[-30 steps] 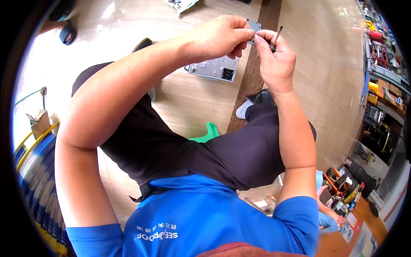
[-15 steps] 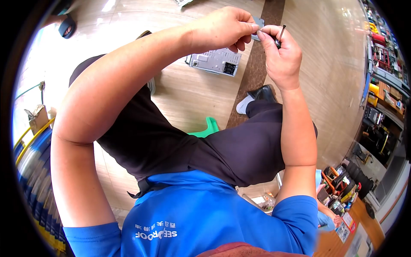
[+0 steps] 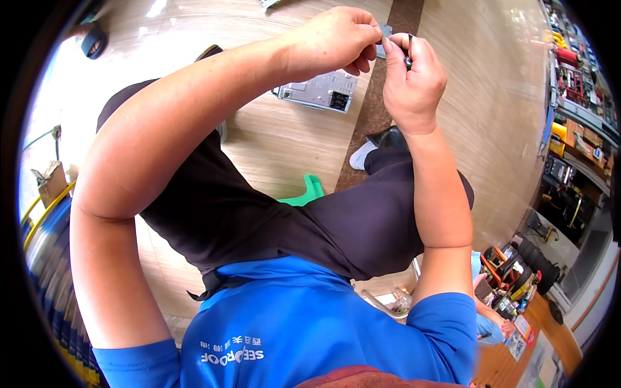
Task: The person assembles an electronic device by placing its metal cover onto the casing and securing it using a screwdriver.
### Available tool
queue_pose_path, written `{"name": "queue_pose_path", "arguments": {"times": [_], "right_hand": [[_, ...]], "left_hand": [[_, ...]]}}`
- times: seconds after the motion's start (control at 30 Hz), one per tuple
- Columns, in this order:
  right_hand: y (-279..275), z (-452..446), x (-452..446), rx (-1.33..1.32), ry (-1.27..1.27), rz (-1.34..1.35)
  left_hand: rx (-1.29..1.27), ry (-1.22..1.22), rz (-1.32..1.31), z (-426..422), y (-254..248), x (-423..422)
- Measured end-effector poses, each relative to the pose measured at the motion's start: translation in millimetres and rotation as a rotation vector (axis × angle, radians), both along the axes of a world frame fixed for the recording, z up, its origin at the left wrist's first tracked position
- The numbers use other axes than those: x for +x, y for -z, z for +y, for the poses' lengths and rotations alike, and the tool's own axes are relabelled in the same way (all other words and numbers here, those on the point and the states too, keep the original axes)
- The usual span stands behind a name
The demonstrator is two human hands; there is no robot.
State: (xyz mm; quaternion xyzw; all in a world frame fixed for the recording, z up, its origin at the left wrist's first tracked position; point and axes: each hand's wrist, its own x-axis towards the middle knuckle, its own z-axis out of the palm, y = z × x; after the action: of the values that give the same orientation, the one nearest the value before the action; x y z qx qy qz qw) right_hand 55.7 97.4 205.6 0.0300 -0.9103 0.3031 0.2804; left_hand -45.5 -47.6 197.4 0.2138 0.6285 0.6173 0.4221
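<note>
My left hand (image 3: 346, 40) is closed in a pinch, its thumb and forefinger meeting the right fingertips. Whatever is pinched there is too small to make out. My right hand (image 3: 416, 84) is curled around a thin, dark tool that looks like a small screwdriver (image 3: 409, 61), sticking up between the fingers. Just behind the fingertips shows a grey metal plate (image 3: 386, 30); I cannot tell whether it is held or lies on the floor. Below my left hand, a silver metal box unit (image 3: 314, 92) with a black connector block rests on the floor.
Between my legs there is a green plastic piece (image 3: 309, 191), perhaps part of a stool. Crowded shelves (image 3: 569, 84) line the right side. A wooden desk (image 3: 550, 323) and another person's hand (image 3: 506, 328) appear at lower right. Blue-and-yellow racked goods (image 3: 52, 278) stand at left.
The whole view has shifted slightly left. My right hand has turned a little, and the thin tool now points more straight up. The fingertips of both hands stay together.
</note>
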Motion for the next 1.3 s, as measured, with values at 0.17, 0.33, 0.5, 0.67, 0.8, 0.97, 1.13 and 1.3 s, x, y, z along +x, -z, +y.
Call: {"name": "queue_pose_path", "arguments": {"times": [0.17, 0.33, 0.5, 0.67, 0.8, 0.97, 1.13, 1.3], "right_hand": [[7, -4, 0, 0.034, 0.04, 0.053], [9, -6, 0, -0.066, 0.031, 0.022], [15, -2, 5, -0.166, 0.051, -0.112], [47, 9, 8, -0.125, -0.042, -0.292], [124, 18, 27, 0.079, -0.04, -0.669], [175, 26, 45, 0.102, -0.052, -0.87], [188, 25, 45, 0.135, -0.067, -0.847], [191, 25, 39, 0.246, -0.123, -0.794]], "left_hand": [[0.045, -0.031, -0.154, 1, -3, 5], [0.054, -0.016, -0.206, 0, -1, 4], [-0.071, 0.025, -0.12, -2, -2, -2], [-0.316, 0.056, 0.339, -35, -45, -19], [-0.098, -0.168, 0.183, -23, -21, -26], [-0.06, -0.151, 0.264, -24, -18, -32], [-0.075, -0.159, 0.456, -10, 5, -37], [-0.087, -0.133, 0.5, -18, 1, -40]]}}
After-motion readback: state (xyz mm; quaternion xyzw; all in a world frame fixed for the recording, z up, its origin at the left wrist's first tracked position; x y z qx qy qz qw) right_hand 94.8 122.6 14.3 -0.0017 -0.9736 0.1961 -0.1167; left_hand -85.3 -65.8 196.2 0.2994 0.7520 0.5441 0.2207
